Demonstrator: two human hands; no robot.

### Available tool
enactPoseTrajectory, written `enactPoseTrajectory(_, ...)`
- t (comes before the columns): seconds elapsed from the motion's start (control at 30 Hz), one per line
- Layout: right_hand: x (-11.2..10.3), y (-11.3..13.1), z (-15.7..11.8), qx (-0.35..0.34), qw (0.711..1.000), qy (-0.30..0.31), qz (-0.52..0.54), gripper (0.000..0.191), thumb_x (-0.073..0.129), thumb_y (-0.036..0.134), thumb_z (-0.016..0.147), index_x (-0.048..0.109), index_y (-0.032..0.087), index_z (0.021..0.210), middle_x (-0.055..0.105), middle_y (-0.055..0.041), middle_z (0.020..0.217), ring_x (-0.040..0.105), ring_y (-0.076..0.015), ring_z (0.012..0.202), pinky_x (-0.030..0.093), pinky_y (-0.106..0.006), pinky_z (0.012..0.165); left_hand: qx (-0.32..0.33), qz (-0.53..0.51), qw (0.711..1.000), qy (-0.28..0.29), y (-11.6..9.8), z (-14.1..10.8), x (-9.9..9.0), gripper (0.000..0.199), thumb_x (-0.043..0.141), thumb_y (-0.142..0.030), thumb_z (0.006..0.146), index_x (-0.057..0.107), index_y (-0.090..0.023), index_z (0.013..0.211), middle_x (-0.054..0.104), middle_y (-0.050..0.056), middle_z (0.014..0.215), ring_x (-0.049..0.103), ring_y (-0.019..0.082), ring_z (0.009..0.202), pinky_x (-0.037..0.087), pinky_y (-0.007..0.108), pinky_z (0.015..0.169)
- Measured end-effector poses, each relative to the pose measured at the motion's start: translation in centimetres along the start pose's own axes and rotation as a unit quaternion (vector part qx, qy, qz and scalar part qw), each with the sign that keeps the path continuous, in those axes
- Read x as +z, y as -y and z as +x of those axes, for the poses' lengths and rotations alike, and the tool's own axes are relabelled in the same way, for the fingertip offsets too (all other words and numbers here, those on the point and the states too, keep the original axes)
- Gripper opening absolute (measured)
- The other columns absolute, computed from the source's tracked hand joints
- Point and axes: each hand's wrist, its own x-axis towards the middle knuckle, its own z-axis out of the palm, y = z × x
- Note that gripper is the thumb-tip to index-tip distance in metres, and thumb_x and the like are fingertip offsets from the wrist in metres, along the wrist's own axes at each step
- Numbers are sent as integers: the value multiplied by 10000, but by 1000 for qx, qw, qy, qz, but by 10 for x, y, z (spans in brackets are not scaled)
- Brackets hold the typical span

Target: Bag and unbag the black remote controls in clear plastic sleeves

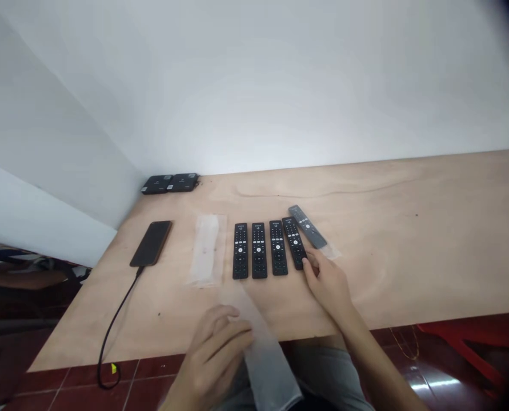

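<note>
My left hand [215,348] is closed on a translucent plastic sleeve [267,354], which hangs over the table's front edge toward my lap. With thumb and fingers, my right hand [326,279] grips the lower end of a black remote control [295,242], tilted slightly on the tabletop. Left of it, three more black remotes [240,251] [259,251] [279,248] lie side by side, buttons up. Just behind my right hand lies another remote [308,226], slanted and looking greyer inside a clear sleeve. A stack of flat plastic sleeves [205,250] rests left of the row.
A phone [151,244] lies at the left, its black cable [117,317] drooping over the front edge. Two flat black boxes [157,184] [183,182] stand against the wall in the back left corner. A red chair [464,342] is below the wooden table [429,245] at right.
</note>
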Motion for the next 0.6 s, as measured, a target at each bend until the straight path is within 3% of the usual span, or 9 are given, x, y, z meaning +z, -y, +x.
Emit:
enactPoseTrajectory(0.17, -1, 2, 0, 8, 1000, 8, 7, 378, 482, 396, 1121, 691, 260, 1404, 850, -98, 1208, 802, -352, 1037, 559, -422, 838, 3, 62, 994, -91, 25, 28, -39, 275, 660, -62, 1015, 756, -291, 1133, 866, 69, 1130, 753, 280, 1037, 667, 482, 858)
enactPoseTrajectory(0.27, 0, 2, 0, 10, 1000, 12, 13, 381, 479, 396, 1122, 691, 260, 1407, 846, -101, 1226, 801, -353, 1065, 562, -423, 854, 25, 86, 985, -146, 63, 56, -43, 195, 715, -80, 1007, 730, -274, 1013, 856, 50, 1085, 774, 238, 960, 657, 453, 882)
enactPoseTrajectory(0.33, 0, 2, 0, 10, 1000, 9, 11, 385, 487, 394, 1120, 689, 260, 1419, 844, -104, 1230, 803, -347, 1051, 564, -417, 849, 24, 94, 983, -158, 96, 70, -39, 154, 717, -95, 1016, 725, -248, 995, 836, 70, 1126, 773, 227, 1013, 646, 420, 918)
enactPoseTrajectory(0.37, 1, 1, 0, 9, 1000, 5, 10, 384, 491, 391, 1118, 689, 259, 1420, 845, -104, 1224, 805, -342, 1035, 564, -413, 844, 8, 97, 984, -149, 114, 74, -36, 134, 691, -117, 1036, 725, -238, 988, 823, 83, 1149, 773, 228, 1051, 641, 414, 944)
enactPoseTrajectory(0.47, 2, 0, 0, -1, 1000, 1, 12, 382, 491, 372, 1116, 684, 261, 1427, 846, -97, 1192, 804, -330, 1008, 562, -396, 827, -77, 115, 989, -44, 158, 77, -30, 222, 539, -178, 1094, 725, -218, 982, 784, 118, 1212, 746, 249, 1194, 608, 436, 1065)
enactPoseTrajectory(0.6, 3, 0, 0, -5, 1000, 5, 14, 372, 486, 356, 1115, 690, 260, 1410, 847, -89, 1153, 801, -328, 989, 553, -387, 804, -89, 107, 990, 31, 186, 66, -30, 292, 460, -134, 1036, 739, -217, 1018, 782, 111, 1302, 772, 249, 1186, 634, 400, 1024)
